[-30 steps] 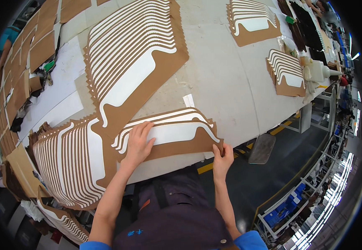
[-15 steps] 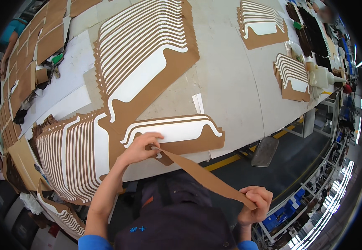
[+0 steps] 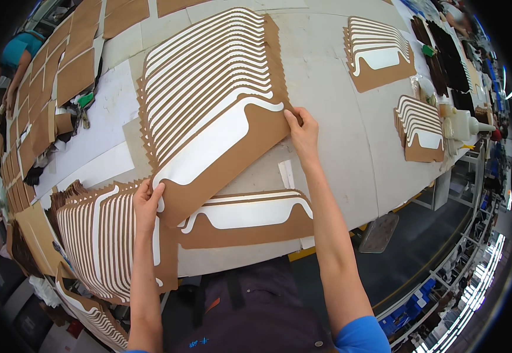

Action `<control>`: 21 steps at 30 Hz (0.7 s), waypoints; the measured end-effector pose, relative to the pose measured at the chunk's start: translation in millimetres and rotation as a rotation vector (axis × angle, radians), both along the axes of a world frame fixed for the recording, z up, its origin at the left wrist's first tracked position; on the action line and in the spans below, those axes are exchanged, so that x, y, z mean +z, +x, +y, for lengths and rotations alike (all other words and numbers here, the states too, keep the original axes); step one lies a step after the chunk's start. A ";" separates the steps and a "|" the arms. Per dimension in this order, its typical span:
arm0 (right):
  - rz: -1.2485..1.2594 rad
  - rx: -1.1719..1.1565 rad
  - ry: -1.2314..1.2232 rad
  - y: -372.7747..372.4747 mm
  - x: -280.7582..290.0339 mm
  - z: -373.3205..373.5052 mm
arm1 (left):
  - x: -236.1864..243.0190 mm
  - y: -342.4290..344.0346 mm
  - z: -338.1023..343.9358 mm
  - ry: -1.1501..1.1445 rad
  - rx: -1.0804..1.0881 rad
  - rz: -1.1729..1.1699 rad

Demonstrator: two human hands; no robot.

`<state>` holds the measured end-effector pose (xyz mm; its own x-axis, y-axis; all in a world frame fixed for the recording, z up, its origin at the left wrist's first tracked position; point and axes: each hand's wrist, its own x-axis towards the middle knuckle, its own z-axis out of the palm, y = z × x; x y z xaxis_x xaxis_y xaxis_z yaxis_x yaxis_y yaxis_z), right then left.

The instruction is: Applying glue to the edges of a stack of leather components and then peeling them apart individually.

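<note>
Left hand (image 3: 147,200) and right hand (image 3: 303,130) pinch opposite corners of the top brown sheet (image 3: 232,156); likely light, floppy, best held by its edges.

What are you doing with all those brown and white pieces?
A person stands at a big work table covered with brown cardboard pieces that have white shapes on them. Both hands are on the top piece of the large fanned stack: the left hand holds its near corner and the right hand holds its right edge. One single piece lies flat by the table's front edge, and another fanned stack sits to the left. Smaller stacks lie farther away.
</note>
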<state>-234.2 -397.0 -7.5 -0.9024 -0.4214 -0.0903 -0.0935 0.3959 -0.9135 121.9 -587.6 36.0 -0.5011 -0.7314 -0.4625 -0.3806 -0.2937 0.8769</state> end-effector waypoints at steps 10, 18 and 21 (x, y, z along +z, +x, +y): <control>0.312 0.023 0.190 -13.6 -29.4 -24.7 | -36.7 -0.5 -4.0 -0.035 0.020 -0.023; 0.331 -0.012 0.223 -11.5 -32.2 -27.9 | -45.4 -1.3 -5.1 0.017 0.115 -0.023; 0.306 -0.009 0.234 -11.0 -31.1 -28.8 | -46.7 0.1 -5.6 0.023 0.122 -0.025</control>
<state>-245.2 -425.8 -38.6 -0.9060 -0.4135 0.0908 -0.3435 0.5925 -0.7287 121.9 -593.2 -10.7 -0.3971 -0.7755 -0.4908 -0.3620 -0.3591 0.8602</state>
